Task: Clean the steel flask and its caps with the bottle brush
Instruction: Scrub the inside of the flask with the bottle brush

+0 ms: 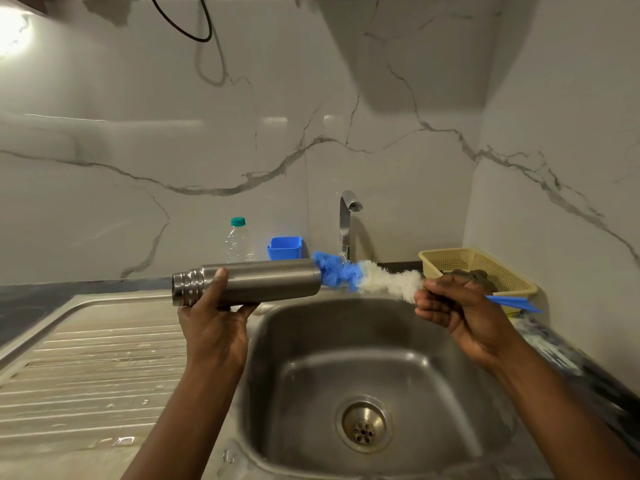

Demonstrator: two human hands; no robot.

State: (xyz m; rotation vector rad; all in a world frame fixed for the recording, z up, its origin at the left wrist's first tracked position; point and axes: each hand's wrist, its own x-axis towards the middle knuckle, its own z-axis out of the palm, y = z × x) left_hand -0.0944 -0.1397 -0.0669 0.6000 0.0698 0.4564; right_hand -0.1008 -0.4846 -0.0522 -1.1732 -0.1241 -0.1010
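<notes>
While the head view shows the left hand (214,317) holding the steel flask (263,280) level above the sink (311,341) rim, grip wrapped round its body near the threaded neck, the right hand (450,306) grip is clenched on the bottle brush (363,277) handle. Blue bristles touch the flask's base end. Rotate the flask steadily; keep drips over the basin.

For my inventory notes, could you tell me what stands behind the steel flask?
A clear bottle with a green cap and a blue tub stand there; the flask covers their bases.
</notes>
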